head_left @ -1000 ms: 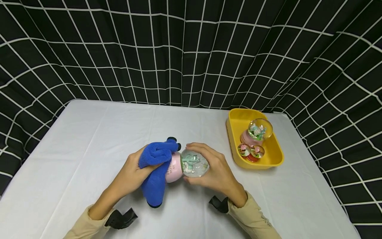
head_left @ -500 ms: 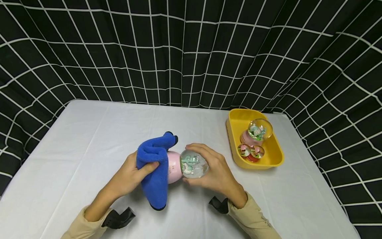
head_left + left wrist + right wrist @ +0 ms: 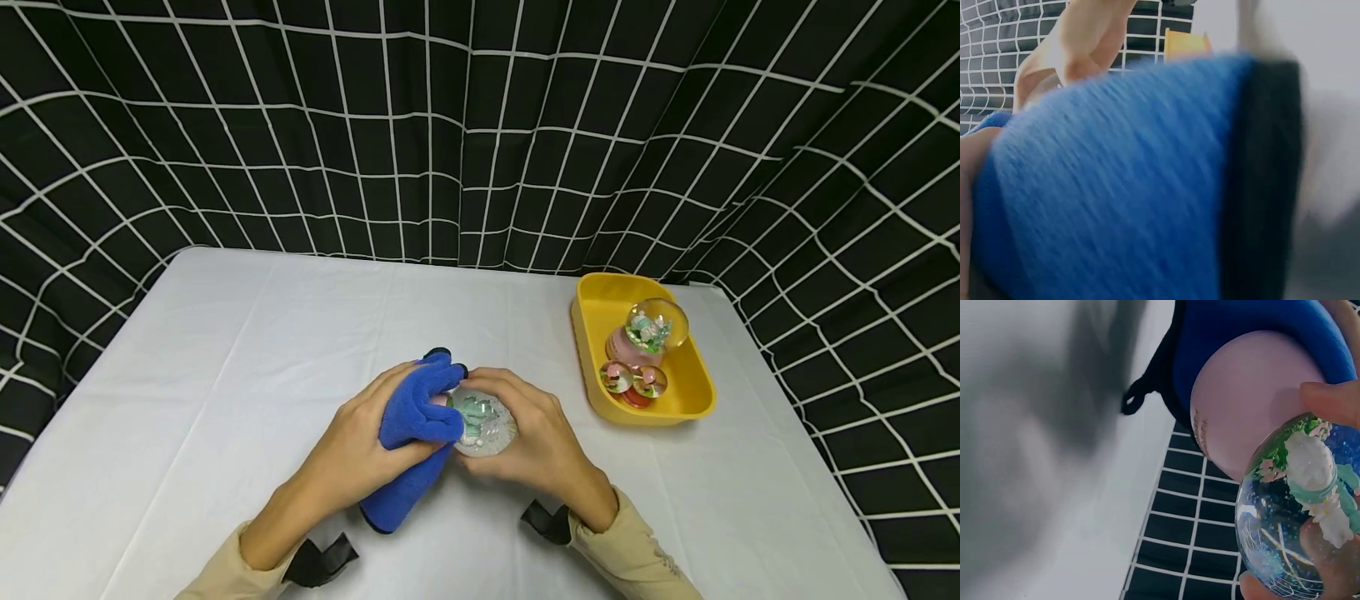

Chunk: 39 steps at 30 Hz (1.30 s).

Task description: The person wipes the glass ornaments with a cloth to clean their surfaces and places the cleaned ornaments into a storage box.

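A snow globe (image 3: pixel 483 423) with a pink base (image 3: pixel 1250 400) lies on its side between the two hands, its glass dome toward the right. My right hand (image 3: pixel 536 429) grips the dome, fingers and thumb spread around it. My left hand (image 3: pixel 367 442) holds a blue cloth (image 3: pixel 420 417) with black edging, wrapped against the base. In the head view the cloth covers most of the base; the right wrist view shows green and white figures inside the dome. The cloth (image 3: pixel 1116 181) fills most of the left wrist view.
A yellow tub (image 3: pixel 588 333) stands at the right of the white table (image 3: pixel 262 350). Inside it are another snow globe (image 3: pixel 648 329) with a pink base and two small globes (image 3: pixel 633 379) with red bases. A black curtain with white grid lines surrounds the table.
My left hand has moved right with the cloth, which now covers most of the pink base and reaches the dome. The right hand has stayed nearly in place, holding the globe.
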### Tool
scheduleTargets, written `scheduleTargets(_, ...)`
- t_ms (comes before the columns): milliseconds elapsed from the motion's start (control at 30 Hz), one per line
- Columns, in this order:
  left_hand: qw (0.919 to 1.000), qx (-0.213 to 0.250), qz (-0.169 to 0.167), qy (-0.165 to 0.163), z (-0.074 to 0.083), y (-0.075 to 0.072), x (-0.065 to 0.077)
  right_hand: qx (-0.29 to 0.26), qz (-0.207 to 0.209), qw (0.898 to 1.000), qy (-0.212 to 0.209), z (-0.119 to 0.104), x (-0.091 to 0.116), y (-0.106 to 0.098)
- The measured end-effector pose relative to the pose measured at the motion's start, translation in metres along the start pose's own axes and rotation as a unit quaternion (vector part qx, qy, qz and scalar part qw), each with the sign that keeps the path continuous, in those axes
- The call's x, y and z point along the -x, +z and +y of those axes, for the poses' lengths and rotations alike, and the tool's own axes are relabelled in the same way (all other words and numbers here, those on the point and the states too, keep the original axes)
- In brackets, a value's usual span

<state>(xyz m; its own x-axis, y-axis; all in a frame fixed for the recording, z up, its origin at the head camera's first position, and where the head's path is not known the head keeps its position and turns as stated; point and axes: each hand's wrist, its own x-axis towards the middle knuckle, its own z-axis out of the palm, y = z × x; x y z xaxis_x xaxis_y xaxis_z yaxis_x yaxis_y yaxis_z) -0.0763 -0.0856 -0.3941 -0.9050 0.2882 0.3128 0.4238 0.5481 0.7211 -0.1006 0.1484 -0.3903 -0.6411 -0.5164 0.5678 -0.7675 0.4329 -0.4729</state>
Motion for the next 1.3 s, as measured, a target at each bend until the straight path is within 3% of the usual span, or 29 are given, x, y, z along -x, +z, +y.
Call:
scheduleTargets(267, 0.9985, 0.05, 0.01, -0.019, -0.008, -0.006, -0.004, 0.005, -0.014, 0.999, -0.044, -0.001, 0.0, -0.001)
scheduleTargets(500, 0.9905, 0.116, -0.037, -0.064, -0.018, -0.01, -0.006, -0.013, -0.024, 0.998, -0.059, -0.001, -0.002, -0.004)
scheduleTargets(733, 0.9826, 0.142, -0.114, -0.036, -0.015, -0.014, -0.003, -0.034, -0.027, 0.998, -0.047, 0.0, -0.002, -0.005)
scheduleTargets(900, 0.9885, 0.12, -0.09, -0.021, -0.011, -0.013, -0.001, -0.054, -0.026, 0.997, -0.058, 0.001, -0.002, -0.006)
scheduleTargets(1100, 0.9885, 0.141, -0.051, -0.018, -0.013, -0.011, -0.002, -0.056, -0.033, 0.994, -0.093, 0.002, -0.001, -0.006)
scheduleTargets(1200, 0.9875, 0.148, -0.045, -0.031, -0.017, -0.012, -0.004, -0.059, -0.048, 0.991, -0.108, 0.001, 0.0, -0.007)
scheduleTargets(1300, 0.9833, 0.165, -0.063, -0.044, -0.022, -0.014, -0.006, -0.066, -0.061, 0.989, -0.117, 0.001, 0.0, -0.007)
